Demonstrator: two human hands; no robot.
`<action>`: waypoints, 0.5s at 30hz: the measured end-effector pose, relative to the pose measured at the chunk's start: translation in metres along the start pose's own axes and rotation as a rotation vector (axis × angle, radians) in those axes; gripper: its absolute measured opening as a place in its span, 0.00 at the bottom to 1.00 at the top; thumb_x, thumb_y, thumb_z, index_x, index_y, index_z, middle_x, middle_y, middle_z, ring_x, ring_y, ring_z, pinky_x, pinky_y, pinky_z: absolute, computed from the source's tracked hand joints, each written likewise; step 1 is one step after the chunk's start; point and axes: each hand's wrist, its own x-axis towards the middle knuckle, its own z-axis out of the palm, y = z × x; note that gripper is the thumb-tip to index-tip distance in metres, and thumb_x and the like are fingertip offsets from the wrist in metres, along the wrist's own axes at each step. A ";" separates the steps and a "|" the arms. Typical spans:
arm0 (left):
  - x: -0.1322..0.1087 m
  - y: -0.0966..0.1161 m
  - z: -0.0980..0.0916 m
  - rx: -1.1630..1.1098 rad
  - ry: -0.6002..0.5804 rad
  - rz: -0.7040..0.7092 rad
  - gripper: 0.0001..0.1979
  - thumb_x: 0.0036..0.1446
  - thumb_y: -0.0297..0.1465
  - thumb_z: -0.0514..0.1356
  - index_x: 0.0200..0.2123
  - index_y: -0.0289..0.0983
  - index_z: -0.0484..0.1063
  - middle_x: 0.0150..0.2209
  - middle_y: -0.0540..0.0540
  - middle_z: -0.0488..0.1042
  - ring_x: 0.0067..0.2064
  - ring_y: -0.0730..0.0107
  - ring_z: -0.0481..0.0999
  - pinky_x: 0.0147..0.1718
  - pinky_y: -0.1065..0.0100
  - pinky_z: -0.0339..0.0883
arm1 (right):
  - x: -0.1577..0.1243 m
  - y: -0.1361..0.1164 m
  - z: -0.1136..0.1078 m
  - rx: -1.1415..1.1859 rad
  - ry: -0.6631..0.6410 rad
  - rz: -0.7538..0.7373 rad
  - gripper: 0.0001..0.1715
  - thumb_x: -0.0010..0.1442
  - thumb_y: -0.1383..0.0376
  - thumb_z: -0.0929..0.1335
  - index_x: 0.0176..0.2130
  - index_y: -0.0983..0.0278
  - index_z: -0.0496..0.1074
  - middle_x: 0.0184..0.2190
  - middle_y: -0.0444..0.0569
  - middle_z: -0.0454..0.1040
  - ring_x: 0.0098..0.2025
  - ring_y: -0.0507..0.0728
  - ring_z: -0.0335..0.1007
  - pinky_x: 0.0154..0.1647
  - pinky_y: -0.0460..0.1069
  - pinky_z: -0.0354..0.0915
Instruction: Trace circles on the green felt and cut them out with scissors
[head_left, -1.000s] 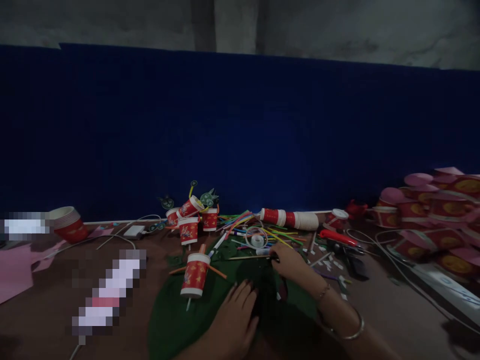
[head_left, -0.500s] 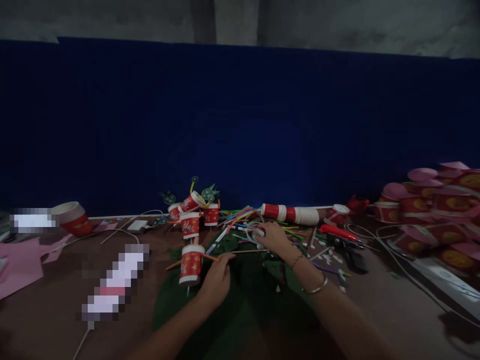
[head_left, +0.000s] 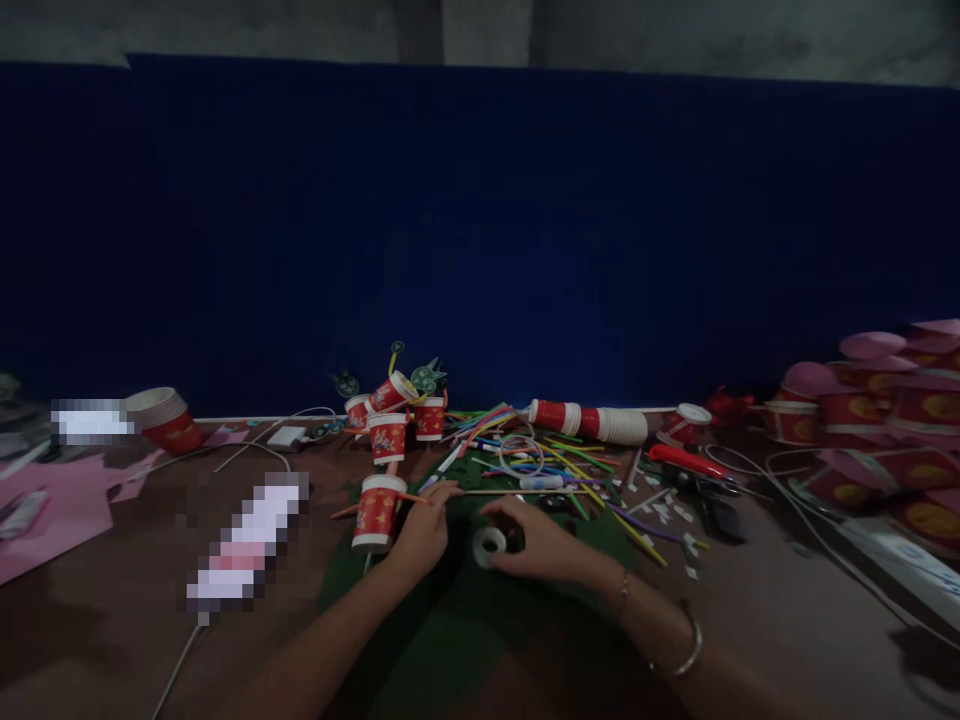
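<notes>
My right hand (head_left: pixel 536 540) grips a roll of clear tape (head_left: pixel 481 548) between thumb and fingers, above dark green cloth or paper (head_left: pixel 480 640). To its left, my left hand (head_left: pixel 421 535) has its fingers closed on an orange straw (head_left: pixel 412 498) that sticks out of a red paper cup (head_left: pixel 379 512). That cup is upside down or upright, I cannot tell which; a thin stick shows below it. Behind it stand more joined red cups (head_left: pixel 388 438) with straws and green cut-outs. A thin wooden stick (head_left: pixel 525 492) lies just beyond my fingertips.
Coloured straws (head_left: pixel 570 460) and white scraps lie behind my right hand. A row of stacked cups (head_left: pixel 592 422) lies at the back. Right are a red-handled tool (head_left: pixel 690 462), cables and a pile of pink-and-red cup pieces (head_left: pixel 855 420). Left are pink paper (head_left: pixel 67 510) and nested cups (head_left: pixel 169 420).
My right hand has brought the tape roll from among the straws down and toward me, near my left hand. My left hand stays by the cup, slightly shifted.
</notes>
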 end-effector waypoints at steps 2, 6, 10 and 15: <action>0.002 0.005 0.003 -0.061 0.072 -0.049 0.20 0.47 0.17 0.47 0.39 0.37 0.71 0.46 0.42 0.72 0.51 0.63 0.69 0.54 0.53 0.59 | -0.007 -0.002 0.010 -0.051 -0.037 -0.072 0.31 0.43 0.68 0.72 0.48 0.61 0.67 0.43 0.48 0.68 0.44 0.57 0.65 0.46 0.50 0.62; 0.002 0.019 0.009 -0.258 0.103 -0.202 0.13 0.51 0.24 0.51 0.38 0.38 0.71 0.39 0.46 0.75 0.42 0.64 0.74 0.44 0.59 0.67 | -0.009 0.007 0.010 0.010 0.102 -0.057 0.25 0.49 0.60 0.70 0.47 0.62 0.68 0.43 0.50 0.69 0.45 0.58 0.65 0.48 0.52 0.61; -0.005 0.026 0.012 -0.365 -0.032 -0.265 0.10 0.53 0.35 0.56 0.37 0.37 0.70 0.35 0.46 0.75 0.38 0.64 0.74 0.40 0.62 0.68 | -0.001 0.030 -0.008 0.231 0.622 0.162 0.15 0.59 0.57 0.61 0.38 0.64 0.70 0.29 0.47 0.71 0.33 0.56 0.68 0.35 0.49 0.63; -0.010 0.031 0.005 -0.312 -0.283 -0.134 0.21 0.46 0.37 0.64 0.45 0.40 0.68 0.42 0.46 0.72 0.45 0.62 0.71 0.47 0.61 0.64 | 0.004 0.059 -0.045 0.328 1.025 0.236 0.15 0.56 0.55 0.61 0.30 0.63 0.67 0.20 0.43 0.66 0.24 0.53 0.63 0.25 0.47 0.59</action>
